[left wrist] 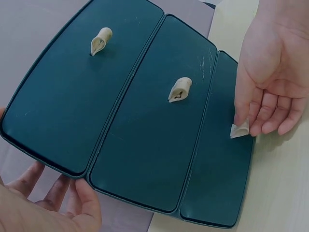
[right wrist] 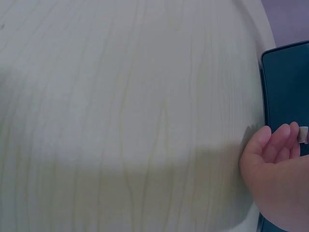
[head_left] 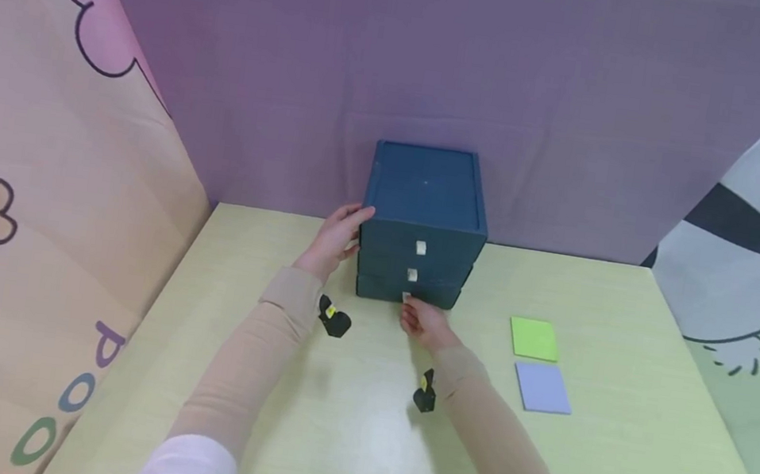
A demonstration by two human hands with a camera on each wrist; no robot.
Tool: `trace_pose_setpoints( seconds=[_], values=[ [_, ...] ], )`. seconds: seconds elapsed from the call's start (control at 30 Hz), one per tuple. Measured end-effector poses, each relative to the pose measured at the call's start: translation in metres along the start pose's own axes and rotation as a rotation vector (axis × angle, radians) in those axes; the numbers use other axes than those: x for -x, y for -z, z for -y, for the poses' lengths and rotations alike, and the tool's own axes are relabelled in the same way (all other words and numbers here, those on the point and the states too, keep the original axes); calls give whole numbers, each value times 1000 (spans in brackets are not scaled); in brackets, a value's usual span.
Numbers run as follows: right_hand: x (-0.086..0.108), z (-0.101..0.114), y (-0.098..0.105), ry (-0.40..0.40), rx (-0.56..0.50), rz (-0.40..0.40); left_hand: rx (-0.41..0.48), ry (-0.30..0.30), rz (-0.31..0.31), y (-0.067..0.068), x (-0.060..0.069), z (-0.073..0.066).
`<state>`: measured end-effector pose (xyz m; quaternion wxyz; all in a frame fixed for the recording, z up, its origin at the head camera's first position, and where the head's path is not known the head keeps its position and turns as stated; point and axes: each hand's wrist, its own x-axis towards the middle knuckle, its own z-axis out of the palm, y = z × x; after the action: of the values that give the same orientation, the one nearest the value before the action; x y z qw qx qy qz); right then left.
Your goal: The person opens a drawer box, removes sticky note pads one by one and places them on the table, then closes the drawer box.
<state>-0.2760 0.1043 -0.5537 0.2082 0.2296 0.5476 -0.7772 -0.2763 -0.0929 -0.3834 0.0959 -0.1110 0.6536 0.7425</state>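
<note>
A dark blue cabinet [head_left: 430,187] with three drawers, all closed, stands at the back of the table. My left hand [head_left: 336,241] rests against its left side near the top front corner; in the left wrist view the fingers of that hand [left wrist: 63,203] lie along the cabinet's side. My right hand [head_left: 428,323] pinches the pale tab [left wrist: 240,129] of the bottom drawer [left wrist: 217,159]. The middle drawer's tab [left wrist: 181,89] and the top drawer's tab [left wrist: 102,39] are untouched. In the right wrist view my right hand [right wrist: 275,169] is at the cabinet front [right wrist: 289,87].
A green square [head_left: 534,339] and a lavender square [head_left: 543,387] lie on the table [head_left: 353,442] to the right of my right hand. A purple cloth [head_left: 412,49] hangs behind the cabinet, and printed cloths stand at both sides.
</note>
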Motion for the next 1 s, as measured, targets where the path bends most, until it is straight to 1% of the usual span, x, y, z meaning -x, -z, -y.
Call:
trace_pose_setpoints(
  seconds=[0.03,0.1,0.13,0.2,0.23,0.3,0.47,0.57,0.63,0.67,0.8,0.83,0.87,0.9,0.93,1.0],
  values=[
    [-27,-11,12,2,-4,19,3,-2,2,0,0,1],
    [-90,-35,35,2,-1,33,7,-4,3,0,0,1],
    [-118,-46,46,-2,-5,42,8,-5,3,0,0,2],
    [-142,-55,53,-16,3,14,8,-6,1,1,-1,3],
    [-159,-61,58,-28,10,1,9,-6,-2,1,-1,3],
    [-153,-59,57,-27,21,1,7,-5,-10,0,-1,3],
    [-108,-42,42,4,67,18,8,-8,-28,-1,-1,3],
    [-89,-34,35,27,90,31,6,-10,-27,-1,-1,3],
    [-74,-29,30,32,99,24,6,-8,-24,-1,-1,3],
    [-72,-28,29,44,98,36,5,-8,-22,0,-1,3],
    [-49,-19,17,47,125,-16,6,-3,-18,0,-2,3],
    [-46,-17,15,43,128,-25,7,-3,-17,1,-2,3],
    [-48,-17,16,47,127,-14,6,-4,-17,0,-3,3],
    [-40,-14,13,38,136,-39,6,-5,-17,0,-3,3],
    [-38,-13,12,37,140,-43,6,-5,-18,0,-3,3],
    [-28,-9,7,33,148,-53,10,-6,-21,0,-4,4]
  ],
)
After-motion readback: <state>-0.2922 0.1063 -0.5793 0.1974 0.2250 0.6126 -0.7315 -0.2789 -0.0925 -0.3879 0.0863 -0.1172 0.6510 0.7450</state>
